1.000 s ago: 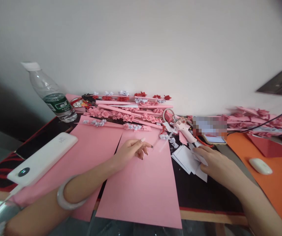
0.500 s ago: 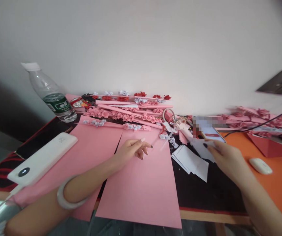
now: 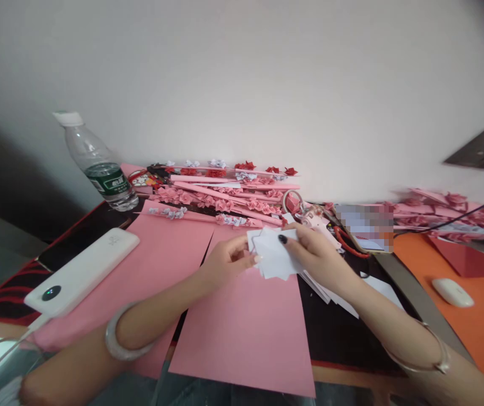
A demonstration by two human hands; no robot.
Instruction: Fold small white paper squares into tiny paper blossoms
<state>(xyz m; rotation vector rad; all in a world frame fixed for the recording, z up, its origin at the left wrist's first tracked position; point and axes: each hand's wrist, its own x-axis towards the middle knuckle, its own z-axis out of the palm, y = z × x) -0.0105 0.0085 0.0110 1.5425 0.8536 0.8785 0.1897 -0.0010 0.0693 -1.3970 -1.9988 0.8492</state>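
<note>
Several small white paper pieces (image 3: 276, 256) are fanned in a loose stack between my two hands, above a large pink sheet (image 3: 242, 332). My left hand (image 3: 231, 259) pinches the stack's left edge, thumb in front and fingers behind. From the right, my right hand (image 3: 315, 256) grips the same papers with its thumb on top; its other fingers are partly hidden. Beneath my right wrist, more white paper pieces (image 3: 343, 301) lie on the black mat (image 3: 330, 338). A second pink sheet (image 3: 157, 270) lies under my left forearm.
Paper flowers on pink stems (image 3: 220, 197) are piled along the wall. At the left stand a water bottle (image 3: 102, 169) and a cabled white power bank (image 3: 83, 270). Rightward are a phone (image 3: 362, 225), a pink glue gun (image 3: 320, 223), an orange sheet (image 3: 436, 327) and a white case (image 3: 453, 292).
My right hand has moved left with white paper, and my left hand has closed on the stack's other edge. Half a second ago my left hand was empty over the pink sheet.
</note>
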